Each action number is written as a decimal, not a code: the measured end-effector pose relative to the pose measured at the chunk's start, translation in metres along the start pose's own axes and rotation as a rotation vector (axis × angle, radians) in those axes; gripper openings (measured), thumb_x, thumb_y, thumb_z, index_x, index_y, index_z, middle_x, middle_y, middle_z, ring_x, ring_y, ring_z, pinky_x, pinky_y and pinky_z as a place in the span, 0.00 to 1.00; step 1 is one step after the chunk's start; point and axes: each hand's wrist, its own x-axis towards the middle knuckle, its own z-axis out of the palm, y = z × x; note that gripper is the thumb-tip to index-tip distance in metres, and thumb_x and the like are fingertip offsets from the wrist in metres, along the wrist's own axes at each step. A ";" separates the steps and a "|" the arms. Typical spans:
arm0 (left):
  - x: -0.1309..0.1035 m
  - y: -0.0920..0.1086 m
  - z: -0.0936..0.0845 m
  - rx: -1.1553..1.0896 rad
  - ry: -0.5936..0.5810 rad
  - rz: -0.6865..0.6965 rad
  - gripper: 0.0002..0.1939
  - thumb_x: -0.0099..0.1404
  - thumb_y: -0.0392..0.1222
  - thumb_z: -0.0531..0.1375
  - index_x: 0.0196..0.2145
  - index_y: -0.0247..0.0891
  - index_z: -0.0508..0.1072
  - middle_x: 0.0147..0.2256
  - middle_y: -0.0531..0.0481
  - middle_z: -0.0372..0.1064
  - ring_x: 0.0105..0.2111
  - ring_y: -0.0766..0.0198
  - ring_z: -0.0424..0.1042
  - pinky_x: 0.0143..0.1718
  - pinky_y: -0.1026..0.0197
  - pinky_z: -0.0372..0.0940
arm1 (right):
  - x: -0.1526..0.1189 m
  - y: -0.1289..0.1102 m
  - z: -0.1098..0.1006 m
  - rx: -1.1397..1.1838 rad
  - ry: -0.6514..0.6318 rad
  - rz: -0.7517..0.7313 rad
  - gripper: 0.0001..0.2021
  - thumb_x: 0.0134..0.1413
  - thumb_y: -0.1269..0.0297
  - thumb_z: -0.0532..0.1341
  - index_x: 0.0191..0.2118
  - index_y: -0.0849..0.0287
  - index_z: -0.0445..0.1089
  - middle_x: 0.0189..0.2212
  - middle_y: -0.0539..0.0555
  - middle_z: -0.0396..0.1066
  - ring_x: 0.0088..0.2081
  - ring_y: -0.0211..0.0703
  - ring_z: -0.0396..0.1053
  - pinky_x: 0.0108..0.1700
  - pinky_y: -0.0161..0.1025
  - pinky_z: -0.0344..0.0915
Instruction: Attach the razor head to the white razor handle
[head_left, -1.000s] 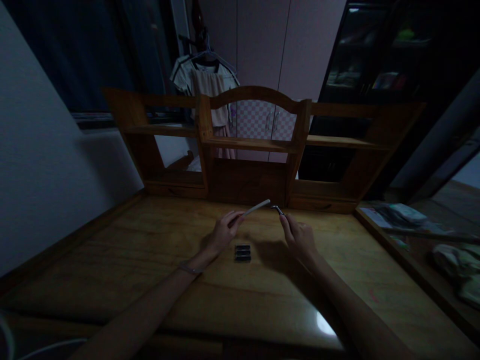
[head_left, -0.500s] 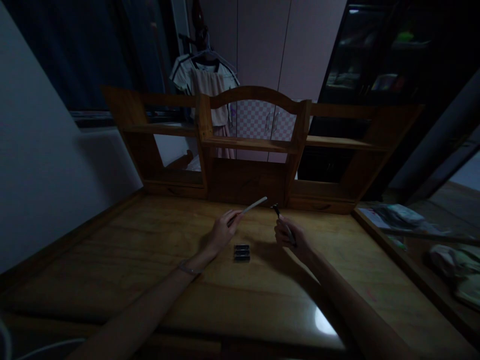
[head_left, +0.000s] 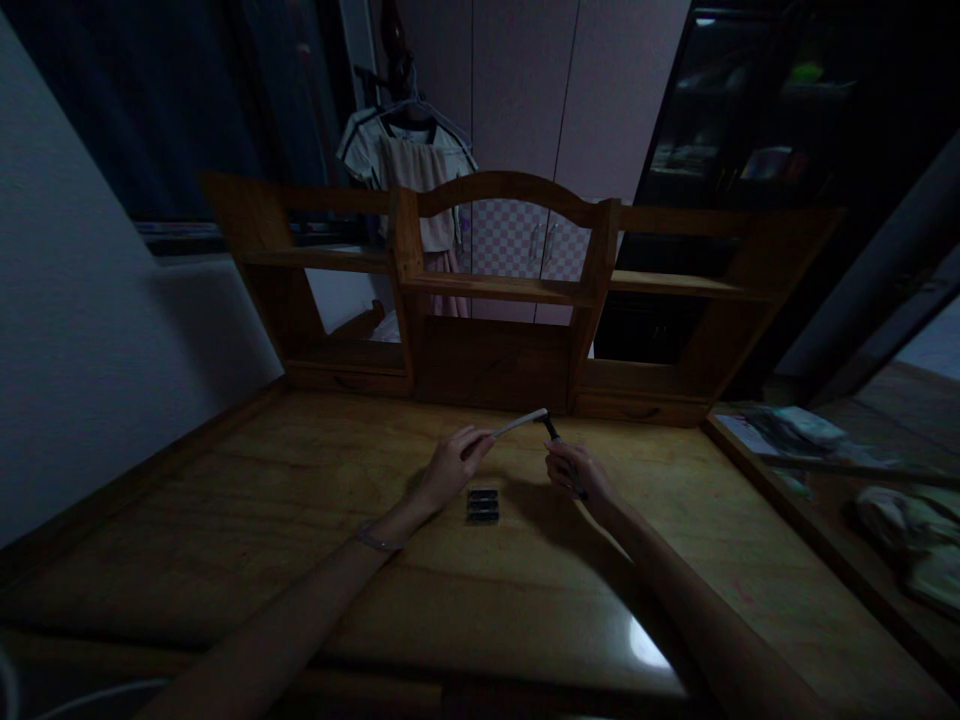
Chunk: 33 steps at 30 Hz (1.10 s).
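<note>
My left hand (head_left: 454,465) is closed around one end of a slim white stick (head_left: 520,421), which slants up to the right. In my right hand (head_left: 581,474) is a slender dark tool (head_left: 552,428), something like a small hammer, its head pointing up and away. The stick's far tip meets or overlaps the tool's head; the dim light hides whether they truly touch. Between and below the hands, a black block of three parallel cells, like batteries (head_left: 482,506), lies on the wooden desk (head_left: 390,610).
A wooden shelf unit (head_left: 495,290) with small drawers rises along the desk's back edge. To the left is a white wall (head_left: 67,330). On the right, beyond the raised desk edge, lie papers (head_left: 780,435) and cloth items (head_left: 907,540). Clothes (head_left: 416,170) hang behind.
The white stick's tip has moved right and slightly down, and the tool's head has come to it. The gap between them has closed. The black cells lie still.
</note>
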 end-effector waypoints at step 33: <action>0.001 -0.009 0.001 0.047 0.031 -0.084 0.12 0.67 0.46 0.53 0.39 0.39 0.73 0.37 0.48 0.72 0.38 0.61 0.70 0.42 0.61 0.63 | -0.001 0.002 -0.003 0.020 -0.067 0.035 0.22 0.51 0.51 0.58 0.15 0.58 0.54 0.09 0.43 0.50 0.09 0.29 0.49 0.09 0.29 0.40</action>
